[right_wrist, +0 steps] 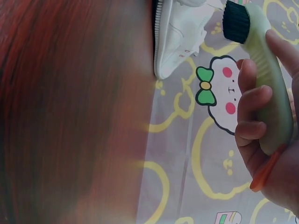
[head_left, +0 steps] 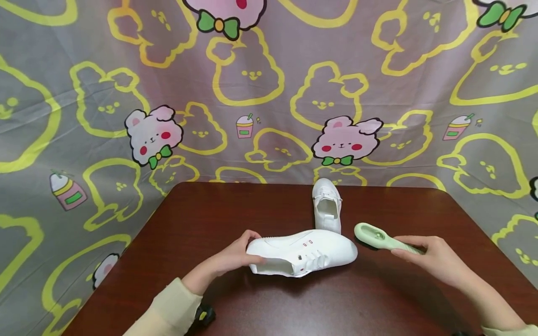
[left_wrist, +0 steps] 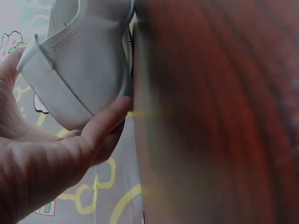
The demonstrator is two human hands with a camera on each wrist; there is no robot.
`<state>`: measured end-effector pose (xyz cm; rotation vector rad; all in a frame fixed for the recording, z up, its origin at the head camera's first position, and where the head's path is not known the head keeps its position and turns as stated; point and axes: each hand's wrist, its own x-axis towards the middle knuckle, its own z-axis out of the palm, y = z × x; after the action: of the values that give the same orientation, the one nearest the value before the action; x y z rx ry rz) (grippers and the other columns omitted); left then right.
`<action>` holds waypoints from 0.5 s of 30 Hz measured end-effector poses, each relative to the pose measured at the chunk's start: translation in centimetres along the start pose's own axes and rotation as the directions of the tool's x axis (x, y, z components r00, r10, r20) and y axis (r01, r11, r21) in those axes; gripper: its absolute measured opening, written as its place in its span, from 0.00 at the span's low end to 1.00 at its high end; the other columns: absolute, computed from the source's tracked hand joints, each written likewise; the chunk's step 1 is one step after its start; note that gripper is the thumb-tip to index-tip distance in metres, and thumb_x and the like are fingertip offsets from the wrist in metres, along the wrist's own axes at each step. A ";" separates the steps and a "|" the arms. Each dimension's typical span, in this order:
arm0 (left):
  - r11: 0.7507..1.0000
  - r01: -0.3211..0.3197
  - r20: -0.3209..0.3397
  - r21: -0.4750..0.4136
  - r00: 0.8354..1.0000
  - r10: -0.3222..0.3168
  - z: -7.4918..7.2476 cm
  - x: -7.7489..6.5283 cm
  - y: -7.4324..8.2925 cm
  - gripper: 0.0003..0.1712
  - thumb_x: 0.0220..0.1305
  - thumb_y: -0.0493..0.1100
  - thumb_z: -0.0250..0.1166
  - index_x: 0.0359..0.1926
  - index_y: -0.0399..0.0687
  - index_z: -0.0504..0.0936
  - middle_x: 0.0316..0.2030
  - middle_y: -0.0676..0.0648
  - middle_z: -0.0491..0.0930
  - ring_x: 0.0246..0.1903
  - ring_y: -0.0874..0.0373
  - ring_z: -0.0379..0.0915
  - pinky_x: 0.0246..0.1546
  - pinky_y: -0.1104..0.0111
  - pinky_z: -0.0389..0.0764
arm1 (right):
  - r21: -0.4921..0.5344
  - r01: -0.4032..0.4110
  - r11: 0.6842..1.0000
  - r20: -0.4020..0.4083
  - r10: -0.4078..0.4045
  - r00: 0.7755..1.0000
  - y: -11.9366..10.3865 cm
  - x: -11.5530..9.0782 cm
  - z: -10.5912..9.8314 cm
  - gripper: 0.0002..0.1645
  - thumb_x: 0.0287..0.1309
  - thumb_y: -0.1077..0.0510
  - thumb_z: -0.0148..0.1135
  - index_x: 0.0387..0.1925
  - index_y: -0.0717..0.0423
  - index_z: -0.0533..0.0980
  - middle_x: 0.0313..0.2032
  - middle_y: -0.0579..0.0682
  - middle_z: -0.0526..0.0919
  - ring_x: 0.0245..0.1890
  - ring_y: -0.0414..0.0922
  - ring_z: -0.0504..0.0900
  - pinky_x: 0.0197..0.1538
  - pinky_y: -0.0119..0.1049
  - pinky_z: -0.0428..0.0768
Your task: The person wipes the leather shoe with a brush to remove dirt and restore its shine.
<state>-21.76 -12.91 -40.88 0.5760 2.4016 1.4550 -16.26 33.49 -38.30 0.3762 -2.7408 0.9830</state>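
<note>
A white lace-up shoe (head_left: 286,247) is tilted on its side in the head view, toe to the right and opening toward me. My left hand (head_left: 236,254) grips it by the heel; in the left wrist view the thumb and fingers wrap the shoe's heel (left_wrist: 88,70). My right hand (head_left: 437,256) holds a pale green shoe brush (head_left: 378,237) by its handle, the head just right of the toe. Dark bristles (right_wrist: 236,22) show in the right wrist view, with fingers curled round the handle. The bristles stand apart from the shoe.
A second white shoe (head_left: 326,205) stands behind the first, toe toward the back edge of the dark reddish-brown table (head_left: 235,205). A patterned cloth (head_left: 269,93) with cartoon animals hangs behind and beside the table. A small black object (head_left: 204,316) lies near my left sleeve.
</note>
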 end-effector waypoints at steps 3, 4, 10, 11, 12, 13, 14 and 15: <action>0.999 -0.049 0.003 0.004 0.999 0.049 0.1 0.0 -0.3 0.33 0.49 0.39 0.73 0.52 0.39 0.64 0.47 0.42 0.72 0.44 0.52 0.70 0.43 0.66 0.72 | -0.016 0.018 1.000 -0.030 -0.019 0.999 -0.1 0.1 0.1 0.17 0.54 0.52 0.72 0.45 0.54 0.84 0.31 0.41 0.83 0.26 0.35 0.72 0.27 0.30 0.71; 0.998 -0.069 -0.007 0.009 0.998 0.069 0.2 0.0 -0.4 0.33 0.48 0.39 0.74 0.52 0.39 0.65 0.47 0.42 0.73 0.44 0.53 0.71 0.42 0.66 0.73 | -0.016 0.019 1.000 -0.039 -0.019 0.999 -0.2 0.2 0.1 0.17 0.54 0.52 0.73 0.45 0.54 0.84 0.32 0.41 0.84 0.27 0.35 0.73 0.27 0.29 0.71; 0.986 -0.160 -0.124 0.047 0.979 0.165 0.5 0.7 -0.2 0.33 0.47 0.38 0.75 0.52 0.42 0.68 0.47 0.43 0.78 0.45 0.52 0.73 0.43 0.66 0.73 | 0.003 0.031 1.000 -0.063 -0.030 0.998 -0.4 0.3 0.0 0.18 0.53 0.54 0.73 0.45 0.55 0.84 0.33 0.41 0.84 0.28 0.34 0.73 0.27 0.29 0.70; 0.983 -0.173 -0.145 0.061 0.973 0.180 0.5 0.8 -0.1 0.33 0.47 0.37 0.75 0.53 0.41 0.69 0.47 0.43 0.78 0.45 0.52 0.73 0.44 0.65 0.73 | 0.006 0.032 0.999 -0.066 -0.031 0.997 -0.4 0.3 0.1 0.18 0.53 0.54 0.73 0.46 0.56 0.84 0.33 0.40 0.84 0.27 0.34 0.73 0.27 0.29 0.70; 0.980 -0.188 -0.162 0.066 0.967 0.197 0.6 0.9 0.0 0.33 0.47 0.36 0.76 0.53 0.41 0.70 0.48 0.44 0.78 0.45 0.51 0.73 0.45 0.63 0.73 | 0.005 0.030 1.000 -0.070 -0.030 0.997 -0.4 0.3 0.1 0.18 0.53 0.54 0.73 0.46 0.56 0.84 0.33 0.40 0.84 0.27 0.34 0.73 0.27 0.29 0.71; 0.977 -0.198 -0.180 0.075 0.961 0.209 0.7 1.0 0.1 0.33 0.46 0.36 0.76 0.54 0.40 0.71 0.48 0.44 0.78 0.45 0.51 0.73 0.45 0.62 0.73 | 0.007 0.029 1.000 -0.072 -0.029 0.997 -0.5 0.3 0.2 0.19 0.53 0.54 0.73 0.46 0.56 0.84 0.33 0.40 0.85 0.27 0.35 0.73 0.27 0.29 0.71; 0.975 -0.204 -0.199 0.090 0.955 0.218 0.9 1.0 0.2 0.34 0.45 0.36 0.77 0.54 0.41 0.72 0.48 0.45 0.78 0.45 0.52 0.73 0.46 0.62 0.73 | 0.008 0.030 1.000 -0.075 -0.029 0.997 -0.5 0.3 0.2 0.19 0.53 0.54 0.73 0.46 0.56 0.83 0.33 0.40 0.85 0.27 0.35 0.73 0.28 0.28 0.71; 0.972 -0.207 -0.218 0.107 0.949 0.226 1.0 1.1 0.3 0.34 0.44 0.35 0.77 0.53 0.41 0.73 0.47 0.46 0.78 0.44 0.52 0.73 0.46 0.61 0.73 | 0.010 0.029 1.000 -0.077 -0.029 0.997 -0.5 0.3 0.3 0.19 0.53 0.54 0.73 0.46 0.56 0.83 0.33 0.40 0.85 0.28 0.35 0.73 0.28 0.28 0.71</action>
<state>-22.23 -11.51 -41.08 0.7501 2.6583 1.5941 -16.39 32.94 -38.15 0.3709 -2.6548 0.9842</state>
